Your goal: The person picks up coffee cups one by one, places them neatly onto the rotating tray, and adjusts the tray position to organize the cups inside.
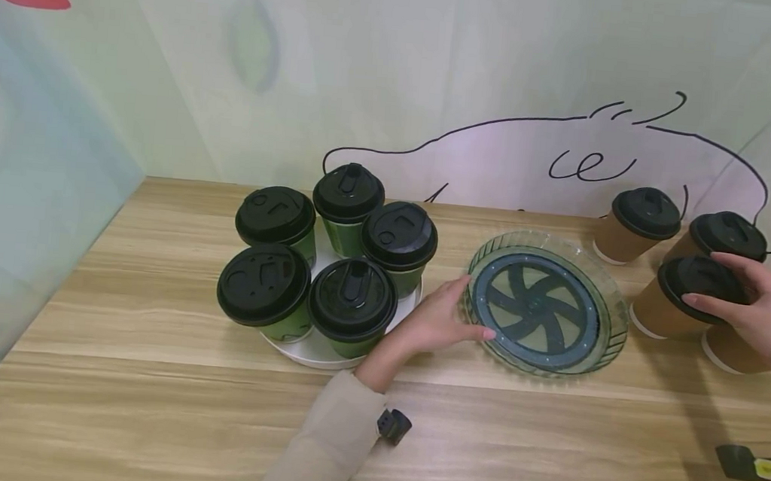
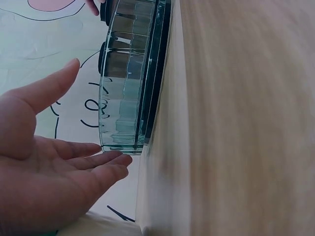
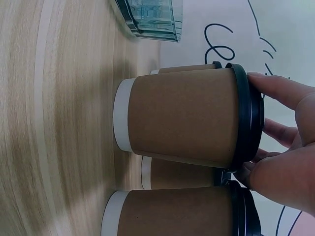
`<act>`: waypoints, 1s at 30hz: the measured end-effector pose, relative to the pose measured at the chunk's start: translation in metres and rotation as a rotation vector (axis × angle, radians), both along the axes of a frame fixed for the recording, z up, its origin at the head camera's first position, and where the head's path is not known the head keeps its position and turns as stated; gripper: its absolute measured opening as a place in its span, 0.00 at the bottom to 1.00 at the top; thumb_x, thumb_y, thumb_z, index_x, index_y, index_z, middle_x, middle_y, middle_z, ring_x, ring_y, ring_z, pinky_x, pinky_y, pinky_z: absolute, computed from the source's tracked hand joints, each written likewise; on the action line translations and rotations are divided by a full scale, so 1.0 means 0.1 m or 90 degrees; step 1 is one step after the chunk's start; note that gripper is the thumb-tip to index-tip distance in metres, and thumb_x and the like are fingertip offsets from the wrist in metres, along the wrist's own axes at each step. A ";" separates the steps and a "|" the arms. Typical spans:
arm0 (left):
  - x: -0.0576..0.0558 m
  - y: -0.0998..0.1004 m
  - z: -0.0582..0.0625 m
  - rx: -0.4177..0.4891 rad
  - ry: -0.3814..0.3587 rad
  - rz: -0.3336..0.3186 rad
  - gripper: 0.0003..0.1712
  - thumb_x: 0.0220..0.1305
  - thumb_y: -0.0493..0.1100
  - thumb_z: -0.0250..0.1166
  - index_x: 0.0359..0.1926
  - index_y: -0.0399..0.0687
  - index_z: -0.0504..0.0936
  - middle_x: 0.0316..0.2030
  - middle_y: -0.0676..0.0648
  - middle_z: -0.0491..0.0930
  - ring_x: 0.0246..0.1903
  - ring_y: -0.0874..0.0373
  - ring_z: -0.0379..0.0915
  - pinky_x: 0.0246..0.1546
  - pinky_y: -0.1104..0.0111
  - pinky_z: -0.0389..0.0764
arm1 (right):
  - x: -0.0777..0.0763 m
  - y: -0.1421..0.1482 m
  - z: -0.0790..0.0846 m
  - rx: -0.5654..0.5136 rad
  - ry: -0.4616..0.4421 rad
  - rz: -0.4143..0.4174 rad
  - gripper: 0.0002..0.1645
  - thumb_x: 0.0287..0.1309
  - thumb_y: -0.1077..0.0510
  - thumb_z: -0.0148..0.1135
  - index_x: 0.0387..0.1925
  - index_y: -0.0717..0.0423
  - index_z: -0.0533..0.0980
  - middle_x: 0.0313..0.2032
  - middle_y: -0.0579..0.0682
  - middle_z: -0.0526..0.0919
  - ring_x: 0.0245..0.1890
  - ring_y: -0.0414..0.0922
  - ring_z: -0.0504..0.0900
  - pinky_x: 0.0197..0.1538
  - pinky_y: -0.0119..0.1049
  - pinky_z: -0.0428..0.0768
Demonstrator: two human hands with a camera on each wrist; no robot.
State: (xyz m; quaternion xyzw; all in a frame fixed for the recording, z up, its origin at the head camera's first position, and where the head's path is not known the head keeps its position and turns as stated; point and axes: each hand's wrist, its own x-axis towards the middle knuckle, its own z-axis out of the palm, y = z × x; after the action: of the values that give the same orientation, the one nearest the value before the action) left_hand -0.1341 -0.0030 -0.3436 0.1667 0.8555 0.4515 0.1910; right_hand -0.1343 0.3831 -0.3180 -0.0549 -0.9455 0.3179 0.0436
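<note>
My right hand [image 1: 770, 312] holds a brown paper cup [image 1: 662, 307] by its black lid, thumb on one side and fingers on the other. In the right wrist view this cup [image 3: 182, 118] has a white base; whether it touches the table cannot be told. My left hand [image 1: 437, 316] has its fingers extended at the left edge of a clear ribbed round dish [image 1: 616, 311]. A dark blue pinwheel-patterned disc [image 1: 535, 307] lies in the dish. In the left wrist view the fingertips [image 2: 118, 160] are at the dish's wall, thumb spread apart.
Several green cups [image 1: 350, 343] with black lids stand on a white round tray [image 1: 315, 357] left of the dish. More brown cups [image 1: 620, 236] stand around the held one, close to it. Behind the wooden table [image 1: 143, 387] hangs a printed backdrop [image 1: 440, 63].
</note>
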 end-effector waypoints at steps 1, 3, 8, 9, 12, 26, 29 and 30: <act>0.00 0.00 0.00 0.001 -0.001 0.001 0.51 0.53 0.51 0.68 0.70 0.43 0.49 0.68 0.41 0.51 0.66 0.49 0.48 0.62 0.56 0.56 | 0.01 -0.03 0.02 0.004 -0.001 -0.001 0.46 0.57 0.49 0.60 0.69 0.59 0.48 0.67 0.64 0.49 0.66 0.58 0.48 0.66 0.47 0.51; 0.00 0.00 0.00 0.001 -0.002 0.002 0.51 0.53 0.51 0.68 0.70 0.43 0.49 0.68 0.41 0.51 0.66 0.49 0.48 0.62 0.56 0.56 | 0.03 -0.09 0.08 -0.005 -0.004 0.014 0.47 0.58 0.51 0.60 0.68 0.64 0.47 0.66 0.69 0.47 0.65 0.65 0.47 0.62 0.59 0.49; 0.01 0.00 0.01 0.005 -0.004 0.005 0.51 0.53 0.51 0.68 0.70 0.42 0.49 0.67 0.41 0.51 0.66 0.49 0.48 0.63 0.56 0.56 | 0.02 -0.07 0.05 0.014 -0.002 0.002 0.47 0.57 0.49 0.60 0.69 0.60 0.47 0.67 0.67 0.48 0.65 0.62 0.48 0.64 0.55 0.50; 0.01 0.00 0.01 0.006 -0.005 0.005 0.50 0.53 0.51 0.68 0.70 0.42 0.49 0.67 0.41 0.51 0.66 0.49 0.48 0.63 0.56 0.55 | 0.00 -0.02 0.00 0.023 0.003 -0.005 0.47 0.57 0.47 0.60 0.70 0.57 0.48 0.67 0.64 0.48 0.66 0.59 0.48 0.66 0.48 0.51; 0.01 0.00 0.01 0.006 -0.008 0.005 0.50 0.53 0.51 0.68 0.70 0.42 0.49 0.68 0.41 0.51 0.66 0.49 0.47 0.63 0.56 0.55 | -0.08 0.19 -0.18 0.031 0.013 -0.009 0.48 0.55 0.45 0.61 0.70 0.49 0.49 0.68 0.59 0.49 0.67 0.54 0.49 0.67 0.41 0.51; 0.01 0.01 0.01 0.000 -0.001 0.006 0.51 0.53 0.51 0.68 0.69 0.41 0.50 0.67 0.40 0.52 0.65 0.48 0.48 0.62 0.56 0.56 | 0.00 0.06 -0.05 0.034 0.012 -0.011 0.46 0.55 0.47 0.62 0.70 0.50 0.50 0.66 0.62 0.54 0.64 0.57 0.57 0.63 0.47 0.57; 0.01 0.01 0.02 0.001 -0.003 0.007 0.51 0.53 0.51 0.68 0.70 0.41 0.50 0.67 0.41 0.51 0.65 0.48 0.48 0.62 0.56 0.56 | 0.02 0.01 0.00 0.041 0.012 -0.018 0.46 0.56 0.47 0.61 0.70 0.51 0.50 0.66 0.61 0.55 0.64 0.55 0.58 0.63 0.46 0.58; 0.01 0.01 0.02 0.001 -0.004 0.007 0.51 0.53 0.51 0.68 0.70 0.41 0.50 0.67 0.41 0.51 0.65 0.48 0.48 0.62 0.56 0.56 | 0.01 0.05 -0.03 0.052 0.016 -0.030 0.45 0.55 0.46 0.61 0.70 0.47 0.51 0.66 0.58 0.56 0.63 0.51 0.59 0.63 0.38 0.59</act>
State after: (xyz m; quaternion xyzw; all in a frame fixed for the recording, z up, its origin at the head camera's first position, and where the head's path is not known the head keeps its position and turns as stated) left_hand -0.1328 -0.0018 -0.3415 0.1610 0.8554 0.4538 0.1908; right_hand -0.1334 0.3879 -0.3213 -0.0714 -0.9555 0.2786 0.0651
